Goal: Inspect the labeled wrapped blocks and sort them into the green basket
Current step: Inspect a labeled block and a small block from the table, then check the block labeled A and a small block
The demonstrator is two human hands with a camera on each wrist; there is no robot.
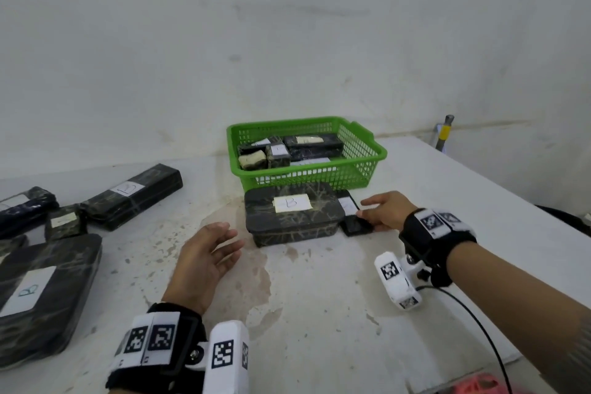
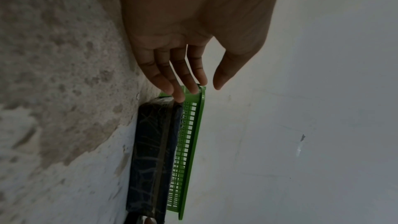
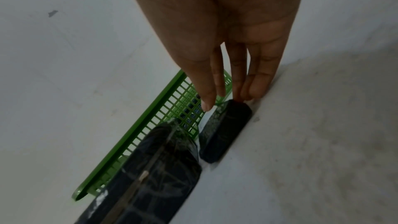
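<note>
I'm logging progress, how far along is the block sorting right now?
Partly done. Several wrapped blocks already lie in the green basket. The right hand touches a small block beside the big B-labeled block; the left hand is free. Five more blocks wait at left.

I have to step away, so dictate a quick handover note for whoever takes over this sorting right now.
Left hand: open, hovering above the table, holding nothing.
Right hand: fingertips touching the small wrapped block; no closed grip visible yet.
That small block lies on the table right of the big block labeled B, both just in front of the green basket.
Done: several wrapped blocks already lie in the basket.
Left: these two, plus the group of wrapped blocks at the table's left side.
</note>
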